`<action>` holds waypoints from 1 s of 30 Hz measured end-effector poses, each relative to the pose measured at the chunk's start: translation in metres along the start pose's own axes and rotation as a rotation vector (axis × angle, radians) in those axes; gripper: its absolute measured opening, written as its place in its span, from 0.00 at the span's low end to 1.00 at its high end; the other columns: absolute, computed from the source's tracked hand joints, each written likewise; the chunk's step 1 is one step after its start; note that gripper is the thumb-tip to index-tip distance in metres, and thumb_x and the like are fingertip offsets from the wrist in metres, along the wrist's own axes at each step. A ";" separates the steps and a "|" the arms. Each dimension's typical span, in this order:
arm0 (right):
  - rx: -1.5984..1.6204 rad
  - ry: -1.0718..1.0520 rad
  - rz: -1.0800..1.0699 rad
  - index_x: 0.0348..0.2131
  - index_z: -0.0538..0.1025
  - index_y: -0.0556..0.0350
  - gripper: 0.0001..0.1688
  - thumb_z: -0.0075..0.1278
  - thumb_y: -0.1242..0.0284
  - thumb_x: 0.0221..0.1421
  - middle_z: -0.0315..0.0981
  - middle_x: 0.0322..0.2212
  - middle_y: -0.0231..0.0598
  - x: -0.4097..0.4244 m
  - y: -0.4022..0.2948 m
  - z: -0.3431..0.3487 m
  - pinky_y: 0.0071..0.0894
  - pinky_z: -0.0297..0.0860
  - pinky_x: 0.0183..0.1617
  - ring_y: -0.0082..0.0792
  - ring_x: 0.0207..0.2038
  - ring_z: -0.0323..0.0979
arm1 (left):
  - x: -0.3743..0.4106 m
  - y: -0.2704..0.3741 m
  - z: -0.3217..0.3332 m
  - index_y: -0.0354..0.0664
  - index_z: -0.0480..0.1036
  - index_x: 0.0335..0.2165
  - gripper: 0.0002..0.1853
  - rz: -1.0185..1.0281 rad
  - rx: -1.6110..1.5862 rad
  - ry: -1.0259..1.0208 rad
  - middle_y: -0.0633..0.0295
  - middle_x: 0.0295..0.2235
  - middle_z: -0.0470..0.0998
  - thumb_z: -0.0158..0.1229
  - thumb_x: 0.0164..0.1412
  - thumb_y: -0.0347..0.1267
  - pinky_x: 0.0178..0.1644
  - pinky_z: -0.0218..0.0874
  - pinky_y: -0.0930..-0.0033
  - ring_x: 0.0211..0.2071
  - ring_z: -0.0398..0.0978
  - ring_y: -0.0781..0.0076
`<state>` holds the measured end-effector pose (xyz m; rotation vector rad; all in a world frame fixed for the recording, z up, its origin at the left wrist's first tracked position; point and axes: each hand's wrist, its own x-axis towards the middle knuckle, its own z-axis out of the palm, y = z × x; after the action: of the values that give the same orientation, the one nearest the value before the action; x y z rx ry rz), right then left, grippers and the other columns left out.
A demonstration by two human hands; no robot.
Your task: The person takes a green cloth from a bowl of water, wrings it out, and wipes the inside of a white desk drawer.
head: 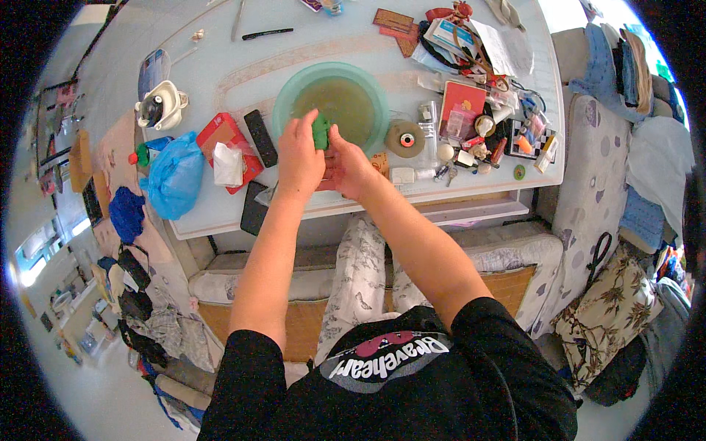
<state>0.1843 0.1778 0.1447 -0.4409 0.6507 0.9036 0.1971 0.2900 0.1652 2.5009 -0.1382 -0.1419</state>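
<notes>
A small green lump (pixel 320 134), whose material I cannot make out, is held between my two hands over the near rim of a teal plastic basin (pixel 380 105). My left hand (pixel 299 157) grips its left side, fingers pointing up. On the other side, the thumb of my right hand (pixel 351 165) presses against it, and the other fingers curl below, partly hidden. Cloudy brownish water (pixel 345 107) fills the basin. Just right of the basin lies a brown disc-shaped roll (pixel 396 139) with an orange-and-white centre.
Left of the basin are a black phone-like slab (pixel 260 138), a red box (pixel 218 129), tissues (pixel 228 165) and a blue plastic bag (pixel 175 179). Small items crowd the right side, with a red booklet (pixel 463 105) and a checkered board (pixel 521 142). A marker pen (pixel 268 34) lies further back.
</notes>
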 end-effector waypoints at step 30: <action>0.382 -0.262 0.007 0.39 0.66 0.64 0.19 0.42 0.64 0.57 0.64 0.27 0.35 -0.003 0.022 -0.006 0.18 0.58 0.21 0.26 0.27 0.61 | 0.041 -0.069 0.058 0.49 0.53 0.53 0.24 -0.710 -1.720 -0.143 0.53 0.42 0.70 0.47 0.58 0.28 0.31 0.67 0.68 0.30 0.72 0.67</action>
<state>0.1628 0.1847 0.1400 0.0220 0.5670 0.8039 0.2344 0.3056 0.0745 0.7252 0.5842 -0.4698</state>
